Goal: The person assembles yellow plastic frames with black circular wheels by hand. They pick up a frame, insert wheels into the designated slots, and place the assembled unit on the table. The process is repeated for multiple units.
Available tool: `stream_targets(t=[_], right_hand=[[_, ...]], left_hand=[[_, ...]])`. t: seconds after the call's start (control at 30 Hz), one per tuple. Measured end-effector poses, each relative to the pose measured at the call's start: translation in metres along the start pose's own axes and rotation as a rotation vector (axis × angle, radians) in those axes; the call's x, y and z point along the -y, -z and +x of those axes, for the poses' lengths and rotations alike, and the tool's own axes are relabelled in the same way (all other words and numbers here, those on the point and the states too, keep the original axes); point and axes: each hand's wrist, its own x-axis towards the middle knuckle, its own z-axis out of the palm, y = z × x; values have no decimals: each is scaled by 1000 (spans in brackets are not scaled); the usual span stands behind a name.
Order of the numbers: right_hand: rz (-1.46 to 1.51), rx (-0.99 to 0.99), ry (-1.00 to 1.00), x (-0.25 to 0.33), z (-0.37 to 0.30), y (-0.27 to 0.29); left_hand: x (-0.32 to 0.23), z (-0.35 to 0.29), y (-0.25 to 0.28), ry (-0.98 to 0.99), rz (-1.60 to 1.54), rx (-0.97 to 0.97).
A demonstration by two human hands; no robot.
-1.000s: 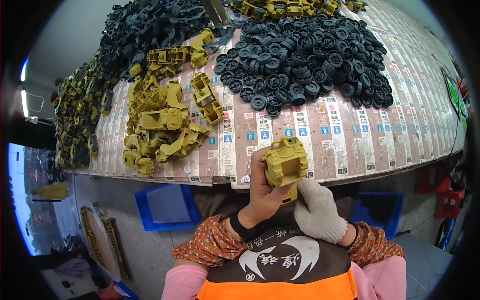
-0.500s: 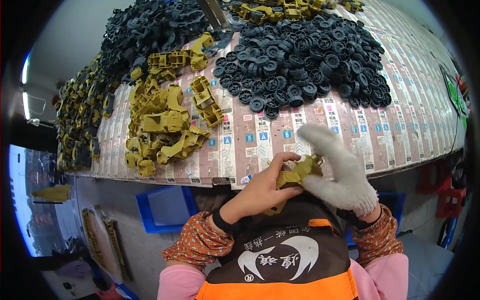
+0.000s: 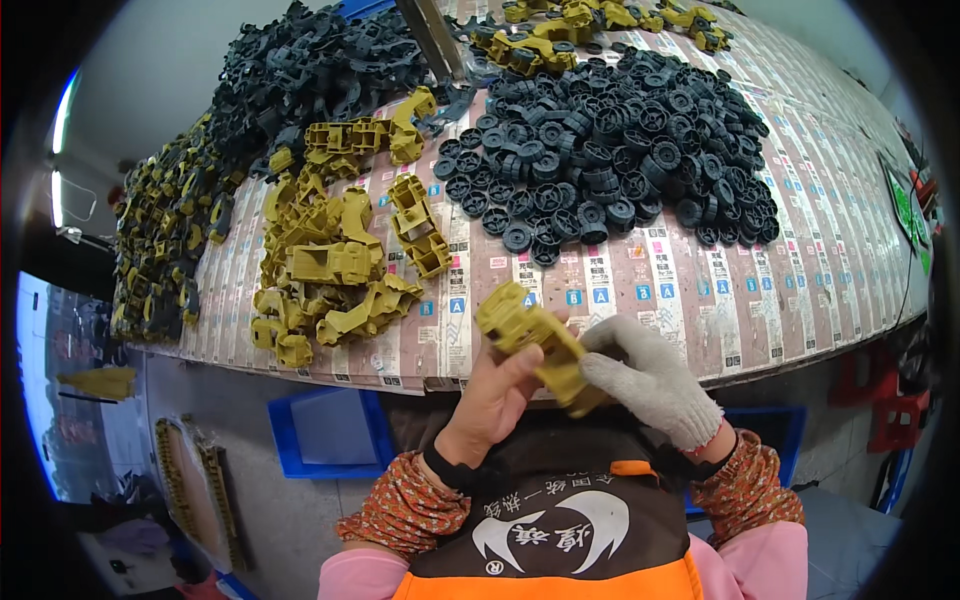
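A yellow plastic toy vehicle body (image 3: 522, 335) is held up tilted in front of the table's near edge. My bare left hand (image 3: 492, 400) grips it, thumb lying across its side. On its lower right end close the fingers of my right hand (image 3: 655, 385), which wears a whitish knitted glove; the fingertips are partly hidden. Beyond my left hand lies a loose group of similar yellow bodies (image 3: 335, 262). A broad heap of black toy wheels (image 3: 625, 150) spreads across the table past both hands.
The table (image 3: 660, 330) is covered in printed sheeting. Dark plastic parts (image 3: 310, 75) are heaped at the far left, above piled yellow-and-black pieces (image 3: 165, 240). A post (image 3: 432, 40) rises at the back. Below the edge sit a blue tray (image 3: 330, 430) and red stools (image 3: 898, 418).
The toy body has risen from near my apron and turned, its upper end now toward the far left. My right hand, spread before, has closed in on its lower end.
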Motion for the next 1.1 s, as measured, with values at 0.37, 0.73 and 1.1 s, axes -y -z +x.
stream_targets(t=[0.37,0.73,1.1], right_hand=[[-1407,-376,577,12,116,26],[-126,-188,272,5,35,-15],[-115,-258,326,-17,8,-33]], left_hand=[[-15,-6,3,37,-12,-138],[3,-18,1,14,97,-65],[18,-18,-8,-116,404,-59]])
